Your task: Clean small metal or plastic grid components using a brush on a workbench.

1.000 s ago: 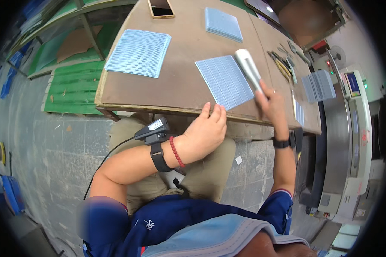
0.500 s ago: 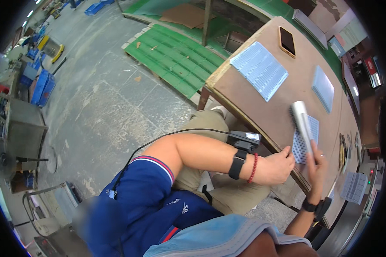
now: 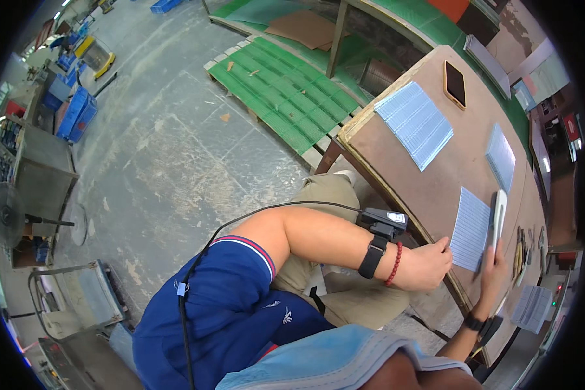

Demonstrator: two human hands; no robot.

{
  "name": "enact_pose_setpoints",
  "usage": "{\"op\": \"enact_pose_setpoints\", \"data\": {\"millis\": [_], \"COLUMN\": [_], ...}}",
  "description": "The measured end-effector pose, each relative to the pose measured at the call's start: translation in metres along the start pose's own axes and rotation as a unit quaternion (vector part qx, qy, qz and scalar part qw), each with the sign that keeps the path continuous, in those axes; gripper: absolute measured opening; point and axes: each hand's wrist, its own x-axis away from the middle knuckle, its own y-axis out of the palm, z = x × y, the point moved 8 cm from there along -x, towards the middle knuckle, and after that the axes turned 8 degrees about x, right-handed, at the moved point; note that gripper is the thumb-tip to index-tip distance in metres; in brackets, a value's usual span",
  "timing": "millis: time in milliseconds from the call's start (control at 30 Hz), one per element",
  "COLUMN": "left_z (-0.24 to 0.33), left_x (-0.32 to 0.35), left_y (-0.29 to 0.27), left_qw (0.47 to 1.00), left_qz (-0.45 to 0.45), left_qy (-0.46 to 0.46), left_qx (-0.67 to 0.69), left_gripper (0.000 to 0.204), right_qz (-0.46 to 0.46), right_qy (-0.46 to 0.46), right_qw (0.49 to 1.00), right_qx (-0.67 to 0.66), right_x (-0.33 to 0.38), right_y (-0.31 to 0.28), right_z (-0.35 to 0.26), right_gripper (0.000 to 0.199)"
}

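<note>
A striped light-blue sheet (image 3: 469, 229) lies near the front edge of the brown table. My left hand (image 3: 426, 265) is closed at the sheet's left edge, fingers curled and pressed together; whatever is between the fingertips is hidden. Upright along the sheet's right side stands a long white-handled brush (image 3: 499, 211), seen nearly edge-on. My right hand (image 3: 494, 268) is wrapped round its lower end. Farther back lie a larger set of striped blue sheets (image 3: 415, 123) and a glossy pale-blue stack (image 3: 501, 157).
A phone (image 3: 455, 84) rests near the table's far edge. Several hand tools, pliers-like, (image 3: 521, 253) lie right of my right hand. Beyond the table's left edge is a green pallet (image 3: 283, 91) on the floor. A black cable (image 3: 266, 208) runs along my left arm.
The brush has moved right, off the sheet to its right edge, and turned so its bristles no longer show. My right hand went with it; my left stays by the sheet. The view has shifted slightly.
</note>
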Motion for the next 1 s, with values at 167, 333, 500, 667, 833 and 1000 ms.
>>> {"op": "enact_pose_setpoints", "data": {"millis": [167,333,500,667,833,1000], "left_z": [0.003,-0.009,-0.011,-0.007,-0.006,-0.006], "left_x": [-0.008,0.004,0.004,0.002,0.000,0.004], "left_y": [0.006,-0.001,-0.009,-0.010,-0.008,-0.008], "left_qw": [0.999,0.999,1.000,1.000,1.000,1.000], "left_qz": [-0.027,-0.018,0.005,0.013,-0.018,-0.006], "left_qy": [0.011,-0.012,0.004,0.027,0.015,0.020], "left_qx": [0.040,0.025,0.022,-0.008,0.005,-0.006], "left_gripper": [0.034,0.037,0.032,0.030,0.030,0.031], "right_qz": [-0.005,0.012,0.009,0.054,0.031,0.067], "right_qy": [-0.281,0.073,-0.183,0.115,-0.149,0.019], "right_qw": [0.960,0.996,0.983,0.991,0.988,0.995], "right_qx": [-0.006,0.044,0.005,0.040,-0.018,0.073], "right_x": [0.083,0.056,0.105,0.093,0.136,0.114], "right_y": [-0.003,-0.014,-0.019,-0.035,-0.022,-0.038], "right_z": [-0.068,0.027,-0.055,0.045,-0.046,0.024], "right_gripper": [0.043,0.044,0.042,0.044,0.043,0.042]}}
